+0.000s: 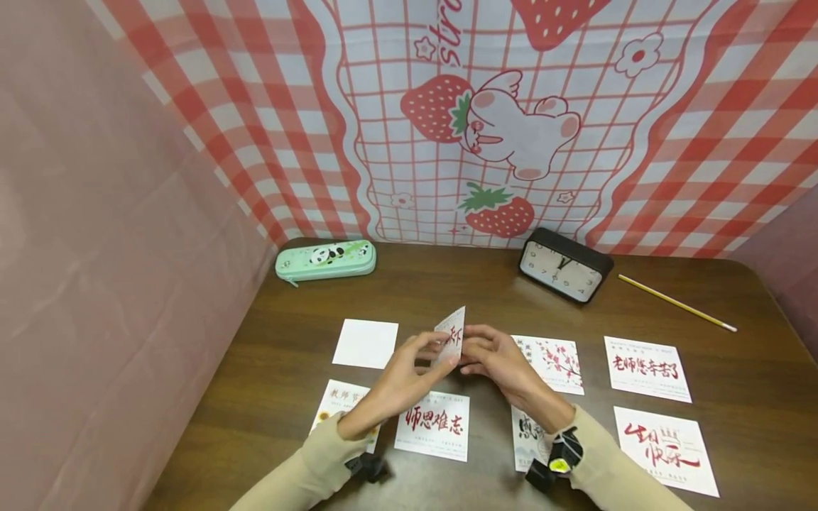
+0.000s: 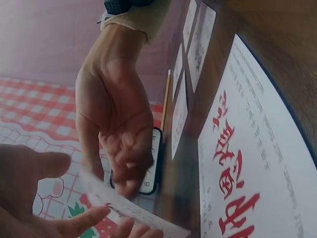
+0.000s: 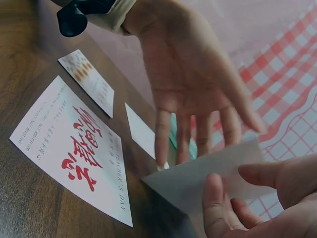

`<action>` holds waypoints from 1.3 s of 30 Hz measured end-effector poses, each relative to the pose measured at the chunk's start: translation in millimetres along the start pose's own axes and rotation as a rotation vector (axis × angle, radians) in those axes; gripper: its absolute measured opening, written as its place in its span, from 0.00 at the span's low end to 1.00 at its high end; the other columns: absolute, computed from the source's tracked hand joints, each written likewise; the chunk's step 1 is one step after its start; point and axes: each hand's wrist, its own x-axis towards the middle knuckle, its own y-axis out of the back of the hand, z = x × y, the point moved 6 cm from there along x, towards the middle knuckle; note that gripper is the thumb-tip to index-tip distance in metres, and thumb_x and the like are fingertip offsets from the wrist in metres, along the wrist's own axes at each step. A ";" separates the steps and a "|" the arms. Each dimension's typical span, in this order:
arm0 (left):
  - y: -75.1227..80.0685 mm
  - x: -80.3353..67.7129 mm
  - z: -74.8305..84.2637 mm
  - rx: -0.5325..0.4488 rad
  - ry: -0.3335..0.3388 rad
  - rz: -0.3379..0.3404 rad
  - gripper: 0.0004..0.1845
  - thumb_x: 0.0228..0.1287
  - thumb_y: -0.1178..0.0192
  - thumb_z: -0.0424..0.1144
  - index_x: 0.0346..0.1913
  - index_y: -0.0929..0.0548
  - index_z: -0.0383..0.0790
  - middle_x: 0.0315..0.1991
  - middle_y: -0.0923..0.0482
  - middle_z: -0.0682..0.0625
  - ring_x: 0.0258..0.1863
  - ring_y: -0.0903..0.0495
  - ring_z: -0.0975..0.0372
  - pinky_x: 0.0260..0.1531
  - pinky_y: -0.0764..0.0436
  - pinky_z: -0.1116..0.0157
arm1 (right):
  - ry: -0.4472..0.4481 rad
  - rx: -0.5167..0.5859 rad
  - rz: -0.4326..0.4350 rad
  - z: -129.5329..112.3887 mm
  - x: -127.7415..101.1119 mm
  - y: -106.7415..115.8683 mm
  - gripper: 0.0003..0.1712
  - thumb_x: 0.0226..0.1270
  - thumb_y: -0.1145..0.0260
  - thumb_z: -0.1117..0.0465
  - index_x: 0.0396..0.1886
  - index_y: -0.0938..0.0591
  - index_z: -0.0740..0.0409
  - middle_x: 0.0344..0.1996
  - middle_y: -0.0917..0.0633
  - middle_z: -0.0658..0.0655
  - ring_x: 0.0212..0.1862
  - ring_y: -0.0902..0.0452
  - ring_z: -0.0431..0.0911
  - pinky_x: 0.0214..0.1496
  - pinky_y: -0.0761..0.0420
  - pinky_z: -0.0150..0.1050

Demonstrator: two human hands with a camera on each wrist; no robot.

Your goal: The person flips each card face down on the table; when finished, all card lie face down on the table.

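A small greeting card (image 1: 451, 335), printed in red on one side, stands on edge between the two hands above the table. My left hand (image 1: 405, 376) holds it from the left, with thumb and index finger at its near side. From the right, my right hand (image 1: 498, 358) meets it with bent fingers at its right edge. The right wrist view shows the plain back of the card (image 3: 198, 178), with the right thumb and fingertips over it and the left fingers passing behind. Below lies a card with red lettering (image 1: 432, 424).
A blank white card (image 1: 366, 343) lies left. To the right are a blossom card (image 1: 552, 365) and red-lettered cards (image 1: 647, 367) (image 1: 667, 451). A sunflower card (image 1: 339, 401) and a landscape card (image 1: 529, 443) lie partly under the arms. Behind are a pencil case (image 1: 326, 259), clock (image 1: 564, 266) and pencil (image 1: 677, 303).
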 end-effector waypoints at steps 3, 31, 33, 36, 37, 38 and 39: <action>0.3 -0.5 1.8 -0.031 0.005 0.010 0.23 0.78 0.41 0.51 0.67 0.21 0.42 0.59 0.19 0.40 0.56 0.14 0.47 0.51 0.11 0.56 | -0.016 -0.033 -0.009 4.2 1.9 -4.2 0.28 0.77 0.37 0.65 0.70 0.31 0.73 0.54 0.14 0.64 0.44 0.14 0.41 0.47 0.11 0.35; 30.0 0.9 -10.2 -0.335 -0.029 0.232 0.28 0.65 0.43 0.19 0.68 0.24 0.34 0.56 0.23 0.31 0.47 0.14 0.46 0.46 0.09 0.59 | 0.038 -0.180 0.221 4.7 2.1 15.6 0.31 0.67 0.28 0.69 0.67 0.28 0.69 0.53 0.20 0.70 0.39 0.19 0.42 0.38 0.12 0.34; 31.6 1.0 -13.4 -0.303 -0.015 0.244 0.27 0.64 0.41 0.19 0.66 0.22 0.32 0.55 0.22 0.31 0.49 0.14 0.43 0.46 0.11 0.65 | 0.049 -0.197 0.229 4.2 1.8 17.9 0.31 0.66 0.28 0.69 0.67 0.28 0.69 0.52 0.20 0.70 0.38 0.19 0.42 0.37 0.13 0.33; 33.9 1.3 -17.4 -0.267 0.005 0.259 0.26 0.62 0.39 0.19 0.64 0.20 0.30 0.54 0.20 0.31 0.51 0.15 0.42 0.45 0.15 0.72 | 0.061 -0.216 0.235 4.0 2.4 20.8 0.31 0.65 0.27 0.70 0.66 0.27 0.70 0.52 0.19 0.70 0.37 0.19 0.41 0.35 0.13 0.32; 34.5 1.5 -18.6 -0.261 0.010 0.260 0.26 0.61 0.38 0.18 0.63 0.20 0.29 0.53 0.20 0.31 0.51 0.15 0.42 0.46 0.14 0.72 | 0.062 -0.217 0.237 4.1 2.7 21.7 0.31 0.64 0.27 0.71 0.65 0.27 0.70 0.51 0.19 0.70 0.37 0.18 0.41 0.35 0.13 0.32; 35.0 1.7 -19.6 -0.250 0.017 0.261 0.25 0.61 0.38 0.18 0.63 0.20 0.28 0.53 0.19 0.31 0.50 0.15 0.42 0.45 0.14 0.72 | 0.061 -0.219 0.240 4.1 2.8 22.5 0.31 0.64 0.27 0.71 0.65 0.27 0.70 0.51 0.19 0.70 0.36 0.18 0.40 0.34 0.13 0.32; 35.4 1.8 -20.6 -0.239 0.026 0.260 0.25 0.60 0.37 0.18 0.62 0.19 0.28 0.52 0.19 0.31 0.50 0.15 0.42 0.45 0.14 0.71 | 0.059 -0.221 0.242 4.2 3.0 23.2 0.31 0.64 0.27 0.72 0.65 0.27 0.69 0.50 0.19 0.70 0.36 0.18 0.40 0.35 0.12 0.32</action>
